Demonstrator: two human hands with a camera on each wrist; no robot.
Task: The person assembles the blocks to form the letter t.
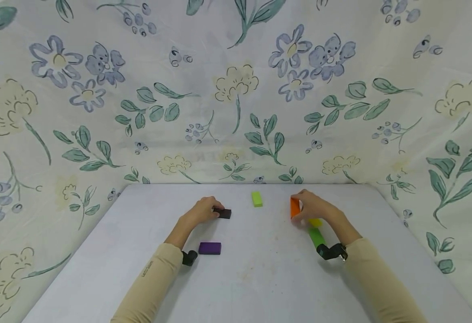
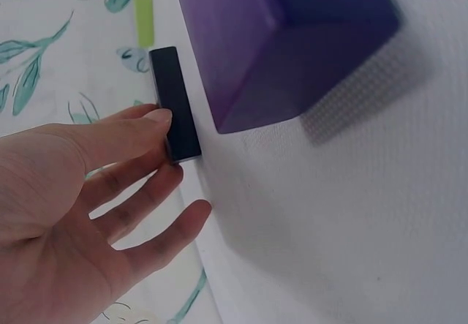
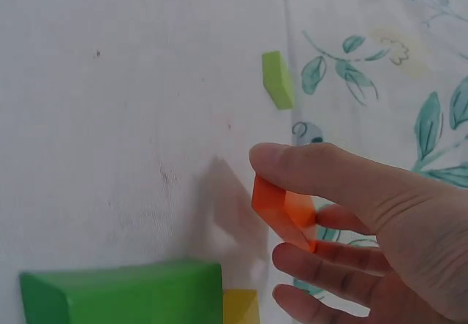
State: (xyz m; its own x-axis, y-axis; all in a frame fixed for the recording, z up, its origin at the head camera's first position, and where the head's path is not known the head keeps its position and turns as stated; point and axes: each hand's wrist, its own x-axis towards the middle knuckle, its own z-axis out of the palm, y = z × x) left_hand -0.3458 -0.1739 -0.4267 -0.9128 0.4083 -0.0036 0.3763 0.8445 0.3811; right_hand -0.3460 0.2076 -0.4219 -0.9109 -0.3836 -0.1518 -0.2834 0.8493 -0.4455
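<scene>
My left hand pinches a black rectangular block by its left end. In the left wrist view, the thumb lies on one face of the black block and the other fingers are spread below. On the right, my right hand grips an orange block between thumb and fingers. A shadow falls beside the orange block in the right wrist view; whether it touches the table I cannot tell. Partly hidden by the right hand are a yellow block and a green block.
A purple block lies near the left wrist. The lime block lies at the back, between the hands. All are on a white table, with a floral cloth behind and at the sides.
</scene>
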